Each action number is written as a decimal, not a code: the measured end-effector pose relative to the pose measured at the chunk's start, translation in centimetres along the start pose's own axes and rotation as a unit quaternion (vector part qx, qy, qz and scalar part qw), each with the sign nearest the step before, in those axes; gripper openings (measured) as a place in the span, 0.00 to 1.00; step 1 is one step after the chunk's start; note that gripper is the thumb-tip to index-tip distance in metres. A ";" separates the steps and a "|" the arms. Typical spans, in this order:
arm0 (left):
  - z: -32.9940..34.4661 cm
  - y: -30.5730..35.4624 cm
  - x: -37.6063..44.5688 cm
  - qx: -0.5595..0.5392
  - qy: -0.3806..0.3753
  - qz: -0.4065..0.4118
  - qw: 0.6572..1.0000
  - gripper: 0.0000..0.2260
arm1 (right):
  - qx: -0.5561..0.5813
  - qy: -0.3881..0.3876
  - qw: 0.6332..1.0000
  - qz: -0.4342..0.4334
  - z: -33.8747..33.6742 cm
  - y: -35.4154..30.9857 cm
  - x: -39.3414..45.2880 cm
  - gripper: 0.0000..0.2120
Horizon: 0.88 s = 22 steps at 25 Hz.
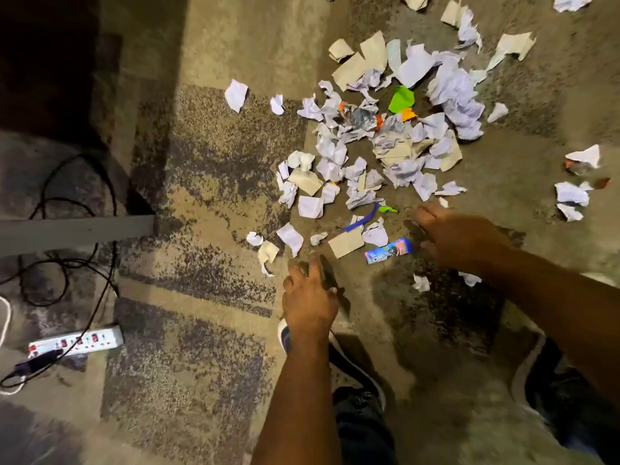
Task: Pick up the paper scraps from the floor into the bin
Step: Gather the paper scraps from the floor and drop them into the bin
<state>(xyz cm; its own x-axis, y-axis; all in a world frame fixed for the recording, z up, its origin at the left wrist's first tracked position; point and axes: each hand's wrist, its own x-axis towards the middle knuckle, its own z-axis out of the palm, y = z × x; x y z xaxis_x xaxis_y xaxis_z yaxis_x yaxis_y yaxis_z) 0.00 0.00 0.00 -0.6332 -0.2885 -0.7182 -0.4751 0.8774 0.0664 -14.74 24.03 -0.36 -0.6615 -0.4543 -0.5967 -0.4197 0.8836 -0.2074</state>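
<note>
White paper scraps (369, 135) on carpet, left hand (310, 297) and right hand (456, 236) fingers spread, empty

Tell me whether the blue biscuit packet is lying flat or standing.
Lying flat: the blue biscuit packet rests lengthwise on the carpet.

white paper scraps (416, 65), green scrap (401, 99), mottled carpet (218, 156)

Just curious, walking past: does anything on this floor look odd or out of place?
Yes. Torn and crumpled paper scraps lie strewn across the carpet. Among them sits a blue biscuit wrapper near the right hand, and a bright green scrap. No bin shows.
</note>
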 end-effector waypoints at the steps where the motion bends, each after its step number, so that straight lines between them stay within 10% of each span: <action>1: 1.0 -0.7 0.4 0.001 -0.016 -0.032 0.999 0.40 | -0.004 -0.006 1.000 -0.029 1.0 -0.7 0.7 0.23; 7: 6.4 -2.7 3.3 -0.159 -0.068 -0.090 0.981 0.35 | -0.092 -0.035 0.979 -0.179 6.1 -6.2 5.7 0.45; 22: 7.2 -0.2 5.5 -0.141 0.000 0.019 0.990 0.12 | -0.074 -0.075 0.976 -0.189 10.4 -6.8 8.6 0.30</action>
<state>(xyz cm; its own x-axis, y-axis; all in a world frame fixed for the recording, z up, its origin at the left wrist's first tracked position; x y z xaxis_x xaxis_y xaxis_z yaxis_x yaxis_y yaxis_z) 0.98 1.02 -8.99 -0.6538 -0.2581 -0.7113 -0.6034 0.7450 0.2843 -11.05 15.28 -12.11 -0.3487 -0.7130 -0.6084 -0.7092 0.6251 -0.3261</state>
